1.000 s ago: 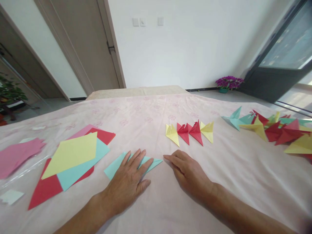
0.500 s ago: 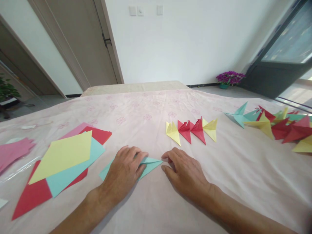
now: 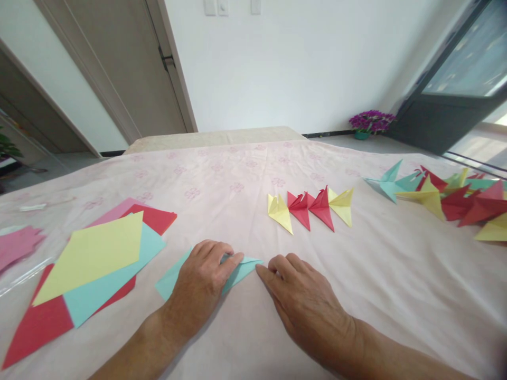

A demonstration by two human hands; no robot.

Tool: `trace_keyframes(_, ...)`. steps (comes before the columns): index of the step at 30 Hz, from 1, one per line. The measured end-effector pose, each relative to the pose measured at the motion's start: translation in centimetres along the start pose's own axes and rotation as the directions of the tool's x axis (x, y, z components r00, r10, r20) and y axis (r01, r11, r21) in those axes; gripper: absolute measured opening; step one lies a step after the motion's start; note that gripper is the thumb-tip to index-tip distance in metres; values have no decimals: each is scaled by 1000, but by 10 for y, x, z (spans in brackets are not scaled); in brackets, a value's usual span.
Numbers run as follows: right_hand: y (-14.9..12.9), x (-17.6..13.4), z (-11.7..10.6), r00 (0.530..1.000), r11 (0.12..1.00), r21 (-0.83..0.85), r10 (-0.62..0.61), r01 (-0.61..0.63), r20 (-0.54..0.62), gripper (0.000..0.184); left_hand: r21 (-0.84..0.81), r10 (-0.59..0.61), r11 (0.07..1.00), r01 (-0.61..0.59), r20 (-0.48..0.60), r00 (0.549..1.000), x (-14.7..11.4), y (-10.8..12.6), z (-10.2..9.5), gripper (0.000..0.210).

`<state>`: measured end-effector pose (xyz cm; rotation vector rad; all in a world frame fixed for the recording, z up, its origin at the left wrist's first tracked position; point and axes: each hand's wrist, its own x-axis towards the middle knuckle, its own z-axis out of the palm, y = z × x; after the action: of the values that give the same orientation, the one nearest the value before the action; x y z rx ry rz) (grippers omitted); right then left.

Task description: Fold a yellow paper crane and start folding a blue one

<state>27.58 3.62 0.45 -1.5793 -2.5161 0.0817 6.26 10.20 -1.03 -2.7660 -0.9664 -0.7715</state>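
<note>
A light blue sheet of origami paper [image 3: 173,277], folded to a narrow point at its right end, lies flat on the cloth before me. My left hand [image 3: 206,269] covers its middle, fingers curled and thumb stretched along the folded flap. At the pointed tip, my right hand [image 3: 299,290] is closed, with its thumb against the paper and the other fingers bent in. Part of the folds is hidden under the left hand. Just beyond the right hand stands a row of folded paper cranes [image 3: 300,209], red and yellow.
Loose coloured sheets [image 3: 91,253] overlap at the left, with pink paper [image 3: 18,245] and a clear plastic wrapper [image 3: 26,279] farther out. More folded cranes [image 3: 455,203] are heaped at the right. A pink patterned tablecloth [image 3: 222,190] covers the table.
My right thumb has come in against the paper's tip, and the right fingers have curled more. The left thumb has shifted up along the flap. The view has tilted slightly down.
</note>
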Motion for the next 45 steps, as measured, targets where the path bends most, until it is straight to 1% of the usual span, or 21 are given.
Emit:
trace_keyframes(5, 0, 0, 0, 1000, 1000, -20, 3, -2, 15, 23, -16, -9, 1000, 9, -12, 1000, -2, 0, 0, 23)
trace_keyframes(11, 1, -2, 1, 1000, 999, -34, 8, -8, 19, 21, -14, 10, 1000, -11, -35, 999, -2, -1, -1, 22)
trace_keyframes(24, 1, -2, 4, 999, 998, -54, -11, 13, 38, 29, -39, 6, 999, -8, -44, 999, -2, 0, -4, 20)
trace_keyframes(31, 1, -2, 1, 999, 998, -58, -28, 31, 46, 30, -38, 11, 999, -12, -21, 1000, -2, 0, -3, 21)
trace_keyframes(35, 1, -2, 2, 998, 997, -63, -34, 37, 48, 30, -34, 13, 999, -12, 15, 1000, -2, -2, -1, 24)
trace_keyframes(41, 1, -1, 3, 998, 998, -58, -32, 35, 55, 30, -98, 25, 995, -19, 58, 998, -4, -5, 0, 20)
trace_keyframes(43, 1, -1, 2, 998, 998, -58, -34, 38, 60, 29, -114, 35, 993, -26, 77, 996, -4, -5, 0, 23)
trace_keyframes(45, 2, -1, 0, 998, 998, -56, -37, 40, 58, 29, -109, 45, 993, -35, 98, 994, -4, -6, 1, 30)
